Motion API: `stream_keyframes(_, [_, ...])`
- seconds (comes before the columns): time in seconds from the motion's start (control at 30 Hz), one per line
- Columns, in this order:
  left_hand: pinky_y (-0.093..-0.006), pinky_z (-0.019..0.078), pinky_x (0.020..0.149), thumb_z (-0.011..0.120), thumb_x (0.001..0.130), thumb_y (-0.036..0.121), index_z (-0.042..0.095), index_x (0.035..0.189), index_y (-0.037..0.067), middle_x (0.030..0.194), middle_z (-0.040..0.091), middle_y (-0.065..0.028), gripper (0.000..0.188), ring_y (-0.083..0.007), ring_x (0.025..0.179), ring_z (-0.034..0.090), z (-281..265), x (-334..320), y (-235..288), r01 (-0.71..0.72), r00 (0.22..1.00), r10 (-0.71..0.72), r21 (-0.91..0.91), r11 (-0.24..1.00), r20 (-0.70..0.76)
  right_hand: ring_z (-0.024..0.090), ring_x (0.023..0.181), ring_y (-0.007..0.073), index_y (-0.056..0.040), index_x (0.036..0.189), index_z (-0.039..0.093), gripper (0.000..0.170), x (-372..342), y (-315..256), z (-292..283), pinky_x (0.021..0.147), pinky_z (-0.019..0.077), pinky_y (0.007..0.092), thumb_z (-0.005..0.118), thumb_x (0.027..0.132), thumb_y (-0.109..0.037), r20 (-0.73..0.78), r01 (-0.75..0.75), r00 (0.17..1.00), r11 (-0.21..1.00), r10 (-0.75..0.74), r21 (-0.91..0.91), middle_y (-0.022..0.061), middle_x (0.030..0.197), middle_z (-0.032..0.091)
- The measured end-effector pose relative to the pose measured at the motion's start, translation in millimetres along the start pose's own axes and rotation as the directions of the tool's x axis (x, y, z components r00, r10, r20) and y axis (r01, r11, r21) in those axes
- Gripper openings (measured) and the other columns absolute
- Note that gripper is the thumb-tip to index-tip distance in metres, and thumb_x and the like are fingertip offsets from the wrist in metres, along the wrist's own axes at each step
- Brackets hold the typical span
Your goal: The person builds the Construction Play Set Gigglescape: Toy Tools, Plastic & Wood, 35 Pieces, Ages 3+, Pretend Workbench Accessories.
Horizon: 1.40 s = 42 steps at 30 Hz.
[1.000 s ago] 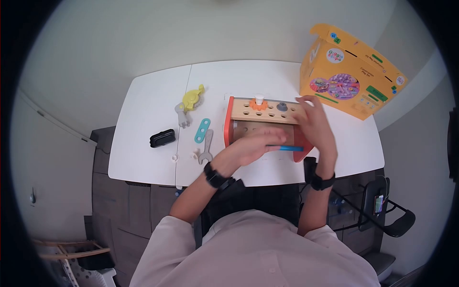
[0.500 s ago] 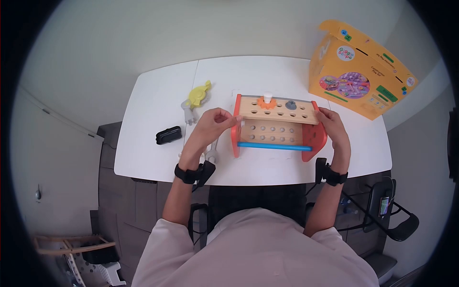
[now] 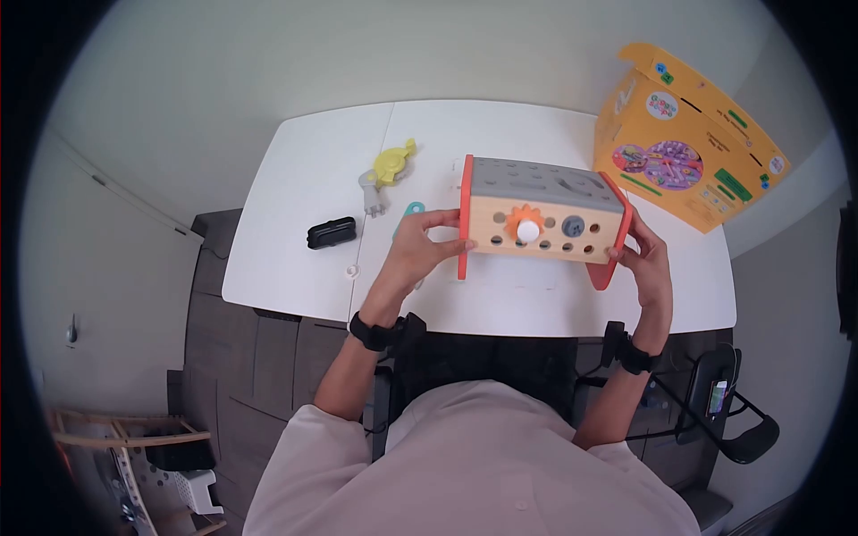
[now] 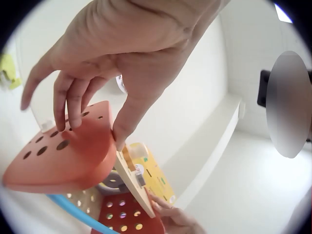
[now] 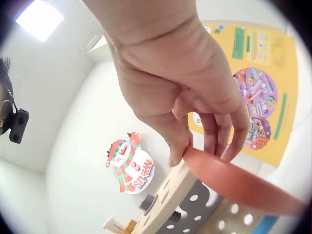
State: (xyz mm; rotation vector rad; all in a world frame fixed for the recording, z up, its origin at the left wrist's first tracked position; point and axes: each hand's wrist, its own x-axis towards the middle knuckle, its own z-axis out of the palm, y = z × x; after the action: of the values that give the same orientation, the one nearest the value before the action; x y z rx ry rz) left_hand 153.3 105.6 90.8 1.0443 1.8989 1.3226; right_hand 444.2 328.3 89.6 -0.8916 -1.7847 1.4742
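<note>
Both hands hold a toy workbench (image 3: 563,207) by its red end panels, its holed wooden board tipped to face me and a holed grey panel (image 3: 536,181) on top. My left hand (image 3: 418,248) grips the left red panel (image 4: 78,161), thumb at the board's edge and fingers on the panel's outer face. The right hand (image 3: 650,268) pinches the right red panel (image 5: 239,180) near its corner. An orange gear (image 3: 516,217) with a white peg (image 3: 528,231) and a grey bolt (image 3: 572,226) sit in the board. In the left wrist view, a blue rod (image 4: 78,214) runs between the panels.
A yellow box (image 3: 715,192) stands at the back right of the white table (image 3: 322,161). Left of the workbench lie a yellow and grey toy piece (image 3: 391,166), a black case (image 3: 332,232) and a small white ring-shaped part (image 3: 352,271). A teal strip (image 3: 414,208) is partly hidden behind my left hand.
The left hand has moved from across the workbench's front to its left panel; the right hand has shifted down its panel. The workbench has tipped toward me, bringing the grey panel into view.
</note>
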Motion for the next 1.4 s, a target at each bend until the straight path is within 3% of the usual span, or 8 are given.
stream_keyframes(0.37, [-0.0310,0.0514,0.085,0.083,0.079,0.009,0.074,0.114,-0.003,0.096,0.075,-0.0071,0.039,-0.0145,0.089,0.067,0.4,-4.5,-21.0,0.062,0.998,-0.064,0.123,0.991,0.008,0.065,0.115,0.0181,-0.0114,0.144,0.058,0.087,-11.2,34.0,9.4,0.093,0.0609,0.0330,0.066,0.067,0.028,-0.004,-0.115,0.993,0.982,0.117,0.150,0.0083,0.118,0.070])
stream_keyframes(0.63, [-0.0304,0.0552,0.077,0.076,0.085,0.012,0.067,0.125,-0.002,0.115,0.070,-0.0120,0.044,-0.0193,0.095,0.067,-29.5,-13.1,-26.7,0.002,0.979,-0.037,0.173,0.985,0.200,0.065,0.110,0.0167,-0.0107,0.143,0.058,0.081,-15.9,35.6,14.2,0.094,0.0586,0.0342,0.069,0.071,0.023,0.040,-0.097,0.995,0.994,0.095,0.057,0.0066,0.108,0.073])
stream_keyframes(0.7, [-0.0308,0.0561,0.079,0.079,0.085,0.015,0.070,0.121,0.000,0.110,0.071,-0.0109,0.040,-0.0201,0.094,0.068,-43.6,-18.2,-33.5,-0.013,0.998,0.002,0.192,0.981,0.060,0.066,0.108,0.0184,-0.0074,0.141,0.060,0.075,-19.0,28.3,13.4,0.095,0.0569,0.0344,0.071,0.072,0.020,0.042,-0.104,0.994,0.994,0.102,0.039,0.0067,0.107,0.072])
stream_keyframes(0.87, [-0.0329,0.0556,0.077,0.078,0.087,0.020,0.072,0.115,0.000,0.099,0.074,-0.0142,0.035,-0.0195,0.089,0.068,-101.6,-11.7,-72.0,0.117,0.988,-0.029,0.610,0.783,-0.152,0.063,0.113,0.0199,-0.0079,0.122,0.073,0.060,-23.6,23.0,2.3,0.090,0.0540,0.0298,0.046,0.080,0.024,0.016,0.100,0.995,0.985,-0.099,-0.140,0.0065,0.122,0.063])
stream_keyframes(0.97, [-0.0333,0.0555,0.074,0.078,0.086,0.019,0.074,0.114,0.005,0.092,0.075,-0.0153,0.032,-0.0194,0.084,0.067,-119.4,-13.5,-103.6,0.068,0.998,-0.037,0.737,0.672,-0.059,0.061,0.116,0.0182,-0.0094,0.114,0.077,0.064,-27.9,6.2,4.3,0.088,0.0531,0.0277,0.035,0.079,0.025,-0.026,0.182,0.982,0.974,-0.187,-0.133,0.0058,0.125,0.060])
stream_keyframes(1.13, [-0.0348,0.0539,0.068,0.087,0.072,0.016,0.078,0.103,0.009,0.094,0.065,-0.0134,0.032,-0.0236,0.080,0.066,-119.1,-21.4,-109.0,0.291,0.942,-0.325,0.694,0.658,-0.086,0.062,0.112,0.0184,-0.0076,0.112,0.077,0.053,-22.0,-11.3,15.9,0.089,0.0527,0.0273,0.046,0.082,0.024,-0.035,0.274,0.959,0.951,-0.282,-0.146,0.0059,0.119,0.063])
stream_keyframes(1.23, [-0.0347,0.0534,0.064,0.086,0.071,0.011,0.078,0.101,0.009,0.090,0.066,-0.0114,0.031,-0.0219,0.074,0.065,-127.5,-14.9,-132.9,0.069,0.981,-0.182,0.741,0.668,0.073,0.063,0.107,0.0177,-0.0062,0.111,0.077,0.046,-23.6,-18.9,25.2,0.089,0.0518,0.0268,0.053,0.083,0.022,0.039,0.313,0.950,0.938,-0.310,-0.150,0.0059,0.111,0.065])
stream_keyframes(1.4, [-0.0346,0.0530,0.068,0.084,0.070,0.006,0.077,0.092,0.006,0.083,0.066,-0.0089,0.023,-0.0227,0.077,0.066,-126.2,2.5,-142.1,0.142,0.948,-0.296,0.675,0.724,0.118,0.062,0.093,0.0161,-0.0025,0.104,0.078,0.039,-24.2,-22.8,38.1,0.084,0.0501,0.0270,0.057,0.082,0.022,0.081,0.283,0.959,0.939,-0.272,-0.194,0.0059,0.096,0.067])
